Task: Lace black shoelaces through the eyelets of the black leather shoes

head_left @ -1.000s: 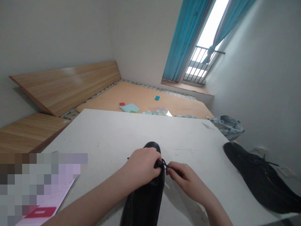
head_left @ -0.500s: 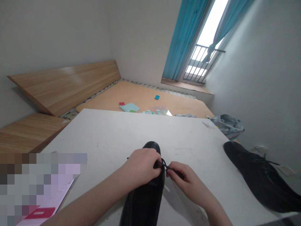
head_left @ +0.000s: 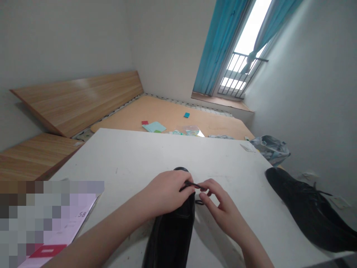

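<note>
A black leather shoe (head_left: 173, 230) lies on the white table (head_left: 134, 156), toe pointing away from me. My left hand (head_left: 167, 193) rests over the shoe's lacing, fingers closed and pinching a black shoelace (head_left: 192, 184). My right hand (head_left: 216, 199) is just to the right of the shoe, thumb and forefinger pinching the same lace where the hands meet, its other fingers loosely spread. A loop of lace (head_left: 199, 202) hangs beside the shoe.
A second black shoe (head_left: 306, 212) lies at the table's right edge. A white and pink paper (head_left: 64, 238) lies at the front left. Behind the table are a wooden bed frame (head_left: 83, 100), scattered cards (head_left: 154, 127), a plastic bag (head_left: 272, 149) and a window with blue curtains (head_left: 220, 48).
Both hands have shifted up toward the shoe's toe. The lace that ran slanting to the right hand is now pulled level between the fingertips, and my right hand has opened its outer fingers.
</note>
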The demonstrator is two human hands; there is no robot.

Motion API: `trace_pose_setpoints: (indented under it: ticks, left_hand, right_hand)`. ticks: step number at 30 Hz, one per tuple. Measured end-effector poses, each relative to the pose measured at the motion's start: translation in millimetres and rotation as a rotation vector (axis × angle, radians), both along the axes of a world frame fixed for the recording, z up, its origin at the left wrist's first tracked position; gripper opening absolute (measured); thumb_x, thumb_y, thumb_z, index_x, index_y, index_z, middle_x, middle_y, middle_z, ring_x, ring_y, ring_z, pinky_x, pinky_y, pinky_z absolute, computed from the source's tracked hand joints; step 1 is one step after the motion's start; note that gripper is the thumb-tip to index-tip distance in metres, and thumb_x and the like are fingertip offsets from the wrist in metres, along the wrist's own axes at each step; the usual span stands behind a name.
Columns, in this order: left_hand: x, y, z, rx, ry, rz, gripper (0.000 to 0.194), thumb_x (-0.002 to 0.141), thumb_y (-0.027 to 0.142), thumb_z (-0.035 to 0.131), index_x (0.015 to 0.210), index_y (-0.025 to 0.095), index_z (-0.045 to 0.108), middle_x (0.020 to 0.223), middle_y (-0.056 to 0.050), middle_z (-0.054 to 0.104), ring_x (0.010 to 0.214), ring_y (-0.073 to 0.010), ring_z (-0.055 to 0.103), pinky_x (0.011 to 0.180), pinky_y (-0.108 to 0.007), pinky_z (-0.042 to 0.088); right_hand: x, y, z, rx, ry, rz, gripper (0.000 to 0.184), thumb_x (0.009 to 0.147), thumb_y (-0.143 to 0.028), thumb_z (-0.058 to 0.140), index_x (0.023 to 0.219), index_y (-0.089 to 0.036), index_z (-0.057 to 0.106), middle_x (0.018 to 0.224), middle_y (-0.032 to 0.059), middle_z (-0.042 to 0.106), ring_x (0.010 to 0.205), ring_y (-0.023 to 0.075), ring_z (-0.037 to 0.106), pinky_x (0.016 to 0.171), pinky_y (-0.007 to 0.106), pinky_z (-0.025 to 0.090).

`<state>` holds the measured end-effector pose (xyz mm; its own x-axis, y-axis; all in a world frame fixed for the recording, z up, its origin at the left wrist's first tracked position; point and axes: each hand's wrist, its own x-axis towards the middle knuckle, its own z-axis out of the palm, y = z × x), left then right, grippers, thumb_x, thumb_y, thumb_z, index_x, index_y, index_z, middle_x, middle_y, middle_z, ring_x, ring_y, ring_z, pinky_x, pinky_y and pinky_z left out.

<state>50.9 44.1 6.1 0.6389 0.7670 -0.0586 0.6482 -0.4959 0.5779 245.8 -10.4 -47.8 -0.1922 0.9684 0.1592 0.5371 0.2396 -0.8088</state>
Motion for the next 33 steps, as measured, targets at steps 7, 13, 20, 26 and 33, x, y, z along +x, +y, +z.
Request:
trace_pose_setpoints:
  ticks: [7, 13, 20, 26, 33]
  left_hand:
    - [-10, -7, 23.4, -0.288, -0.368, -0.045, 0.011, 0.092, 0.029, 0.05, 0.092, 0.022, 0.058, 0.075, 0.003, 0.065, 0.07, -0.0147, 0.058, 0.064, -0.024, 0.042]
    - [-41, 6, 39.8, -0.233, -0.398, 0.021, 0.044, 0.096, 0.048, 0.039, 0.066, 0.019, 0.052, 0.063, 0.004, 0.047, 0.063, -0.0125, 0.046, 0.058, -0.023, 0.037]
    - [-62, 12, 41.5, -0.325, -0.044, 0.027, 0.026, 0.093, 0.029, 0.035, 0.091, 0.022, 0.06, 0.066, 0.004, 0.056, 0.059, -0.0143, 0.051, 0.056, -0.025, 0.038]
    - [-49, 12, 32.8, -0.004, 0.164, -0.094, 0.027, 0.09, 0.023, 0.029, 0.073, 0.021, 0.051, 0.085, -0.003, 0.065, 0.079, -0.0193, 0.057, 0.072, -0.03, 0.04]
    - [-54, 13, 28.5, -0.095, 0.264, -0.018, 0.03, 0.086, 0.03, 0.042, 0.07, 0.021, 0.067, 0.072, -0.003, 0.07, 0.066, -0.0193, 0.059, 0.057, -0.028, 0.033]
  right_hand:
    - [-23, 5, 28.1, -0.149, 0.371, 0.176, 0.022, 0.094, -0.038, 0.056, 0.086, -0.021, 0.066, 0.085, 0.0035, 0.065, 0.085, 0.0191, 0.059, 0.082, 0.032, 0.047]
    - [-15, 2, 48.5, -0.067, 0.808, 0.075, 0.039, 0.093, -0.051, 0.054, 0.066, -0.022, 0.054, 0.051, -0.0069, 0.032, 0.045, 0.0114, 0.031, 0.047, 0.025, 0.037]
    - [-8, -6, 60.9, 0.137, 0.502, -0.125, 0.037, 0.097, -0.044, 0.047, 0.068, -0.024, 0.059, 0.058, -0.0011, 0.047, 0.051, 0.0145, 0.039, 0.047, 0.027, 0.034]
    - [-45, -5, 46.7, 0.102, -0.23, 0.149, 0.023, 0.097, -0.023, 0.042, 0.095, -0.022, 0.065, 0.084, 0.0039, 0.07, 0.075, 0.0182, 0.062, 0.067, 0.029, 0.042]
    - [-66, 3, 30.6, 0.116, -0.458, 0.106, 0.015, 0.089, -0.033, 0.058, 0.085, -0.021, 0.067, 0.086, 0.0058, 0.069, 0.082, 0.0229, 0.063, 0.068, 0.032, 0.04]
